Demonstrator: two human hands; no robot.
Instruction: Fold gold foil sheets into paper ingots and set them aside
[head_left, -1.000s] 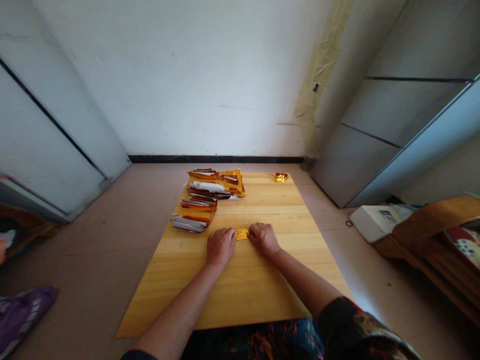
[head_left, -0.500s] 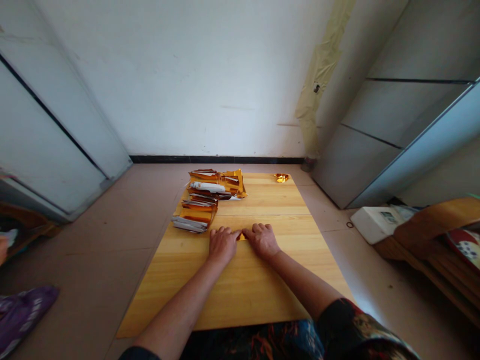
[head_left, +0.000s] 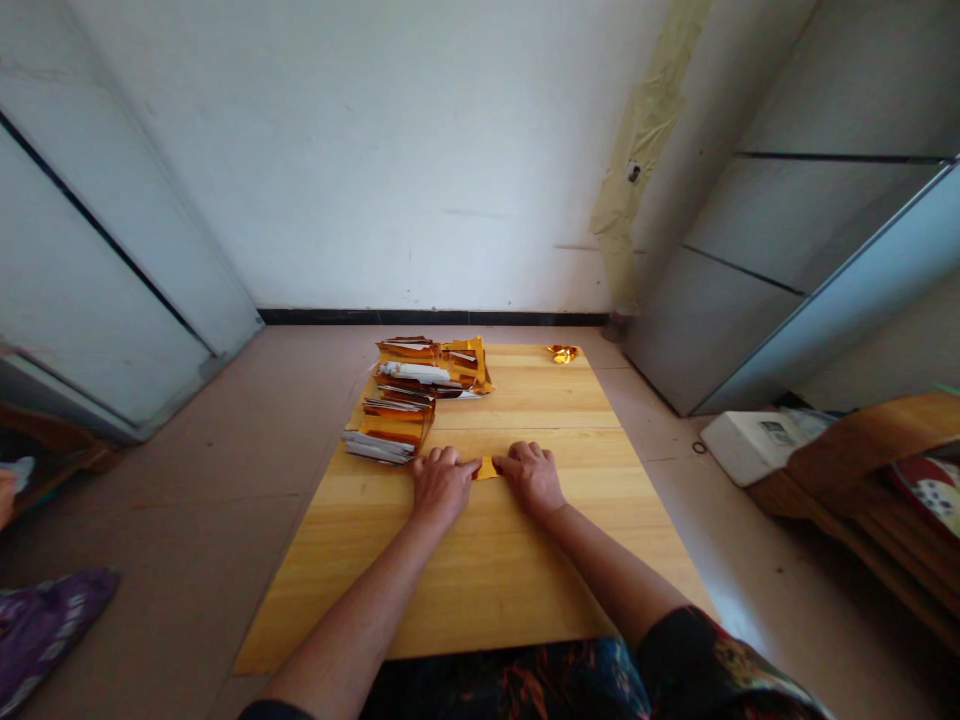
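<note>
The left hand (head_left: 442, 490) and right hand (head_left: 531, 478) lie palm down on a wooden table (head_left: 480, 570), fingers curved forward and nearly meeting. Between them sits a small gold foil piece (head_left: 486, 468) — only its middle shows, its ends hidden under the fingertips. Both hands touch it, but I cannot tell whether either one actually pinches it or just presses down.

Just beyond the left hand are two foil stacks (head_left: 427, 367), gold and white, their layers too crumpled to count. A crumpled foil scrap (head_left: 562, 353) lies at the table's far edge. Off to the right, a white box (head_left: 746, 447) sits by a wooden bench (head_left: 862, 450); a purple cloth (head_left: 45, 640) is cut off at lower left.
</note>
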